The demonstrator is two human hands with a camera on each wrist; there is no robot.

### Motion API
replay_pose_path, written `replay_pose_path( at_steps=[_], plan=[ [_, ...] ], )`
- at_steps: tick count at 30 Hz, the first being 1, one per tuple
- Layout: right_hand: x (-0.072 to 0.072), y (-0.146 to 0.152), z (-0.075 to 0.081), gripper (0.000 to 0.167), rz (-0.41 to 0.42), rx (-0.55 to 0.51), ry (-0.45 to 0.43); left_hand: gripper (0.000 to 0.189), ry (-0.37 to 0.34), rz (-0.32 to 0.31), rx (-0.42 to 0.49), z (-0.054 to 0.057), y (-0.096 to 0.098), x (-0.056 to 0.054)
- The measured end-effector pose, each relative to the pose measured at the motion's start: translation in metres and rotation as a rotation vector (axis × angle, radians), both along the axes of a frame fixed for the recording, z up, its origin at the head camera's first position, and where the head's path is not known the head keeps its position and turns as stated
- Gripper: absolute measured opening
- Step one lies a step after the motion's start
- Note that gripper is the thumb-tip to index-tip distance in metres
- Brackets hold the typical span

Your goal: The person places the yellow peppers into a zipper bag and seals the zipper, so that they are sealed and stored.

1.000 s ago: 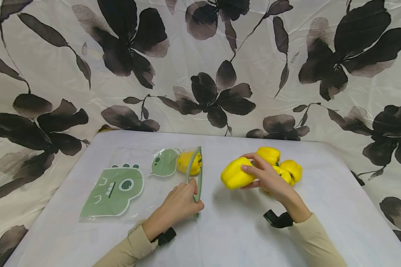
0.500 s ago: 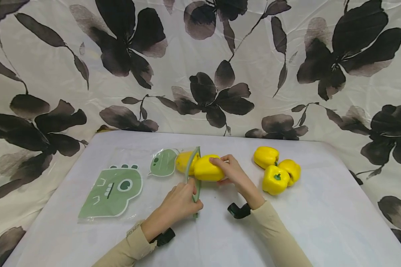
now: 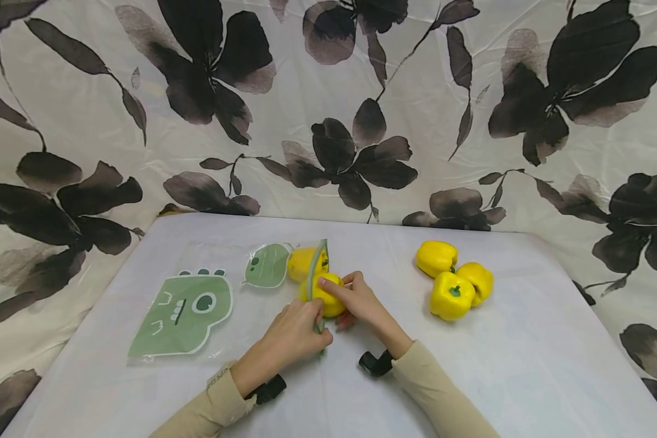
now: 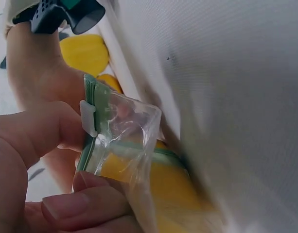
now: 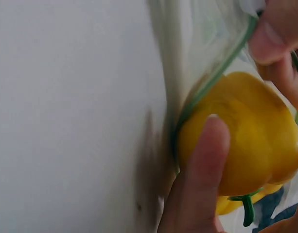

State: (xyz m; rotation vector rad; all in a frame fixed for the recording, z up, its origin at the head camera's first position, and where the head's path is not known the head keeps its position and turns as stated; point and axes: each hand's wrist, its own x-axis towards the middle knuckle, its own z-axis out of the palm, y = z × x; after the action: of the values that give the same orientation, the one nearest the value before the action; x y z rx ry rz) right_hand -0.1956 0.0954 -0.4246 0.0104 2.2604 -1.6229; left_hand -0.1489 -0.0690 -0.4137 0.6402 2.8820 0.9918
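Yellow pepper at the bag's mouth, between the two hands

On my head view, the person's right hand is curled round a yellow pepper, thumb on the near top and the fingers on the far side. The pepper sits just left of that hand and just right of the left hand's fingertips, partly behind the green edge of the bag. My right wrist feed shows its green stem on the side away from the bag.

The left hand has its fingers bent tight, pinching that green edge; a white slider lies right beside its finger. The clear bag, printed with a green one-eyed creature, lies flat to the left of the left hand. A second pepper is inside it, beyond the left hand.

Well to the right of the right hand and a little beyond it, I see three more peppers clustered together on the white tabletop.
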Motion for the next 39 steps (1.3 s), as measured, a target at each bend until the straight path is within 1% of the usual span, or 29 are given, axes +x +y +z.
replay_pose_path(
  at_steps=[2, 4, 6, 9, 12, 15, 19, 22, 25, 30, 36, 39],
  plan=[
    [0.001, -0.001, 0.0, 0.073, 0.033, -0.023, -0.007, 0.022, 0.023, -0.009, -0.006, -0.001, -0.001, 0.0],
    [0.0, 0.001, 0.003, 0.074, 0.089, -0.047, -0.033, 0.022, 0.033, -0.013, -0.012, -0.001, -0.001, 0.0],
    [-0.003, 0.007, 0.007, 0.074, 0.151, -0.055, -0.062, 0.021, 0.032, -0.009, -0.01, 0.0, -0.001, 0.0],
    [-0.009, 0.02, 0.01, 0.071, 0.247, -0.046, -0.084, 0.021, 0.009, -0.004, -0.011, 0.001, -0.001, 0.0],
    [-0.016, 0.035, 0.01, 0.068, 0.322, -0.052, -0.06, 0.021, -0.001, -0.001, -0.015, 0.003, -0.002, 0.0],
    [-0.02, 0.043, 0.006, 0.066, 0.367, -0.089, -0.017, 0.021, -0.003, -0.004, -0.016, 0.003, -0.002, -0.001],
    [-0.022, 0.042, 0.0, 0.059, 0.375, -0.116, 0.054, 0.021, 0.004, -0.021, -0.004, 0.002, -0.002, -0.002],
    [-0.02, 0.035, -0.002, 0.058, 0.368, -0.096, 0.091, 0.021, 0.01, -0.028, 0.0, 0.002, -0.002, -0.002],
    [-0.017, 0.027, -0.001, 0.061, 0.373, -0.051, 0.125, 0.02, 0.022, -0.032, -0.005, 0.003, -0.002, -0.002],
    [-0.012, 0.018, 0.0, 0.065, 0.397, 0.031, 0.178, 0.019, 0.052, -0.056, -0.008, 0.002, -0.001, -0.003],
    [-0.007, 0.009, -0.004, 0.064, 0.415, 0.121, 0.283, 0.022, 0.09, -0.068, -0.02, -0.001, -0.001, -0.002],
    [-0.004, 0.005, -0.005, 0.064, 0.417, 0.18, 0.332, 0.023, 0.094, -0.069, -0.022, -0.002, -0.002, -0.002]
  ],
)
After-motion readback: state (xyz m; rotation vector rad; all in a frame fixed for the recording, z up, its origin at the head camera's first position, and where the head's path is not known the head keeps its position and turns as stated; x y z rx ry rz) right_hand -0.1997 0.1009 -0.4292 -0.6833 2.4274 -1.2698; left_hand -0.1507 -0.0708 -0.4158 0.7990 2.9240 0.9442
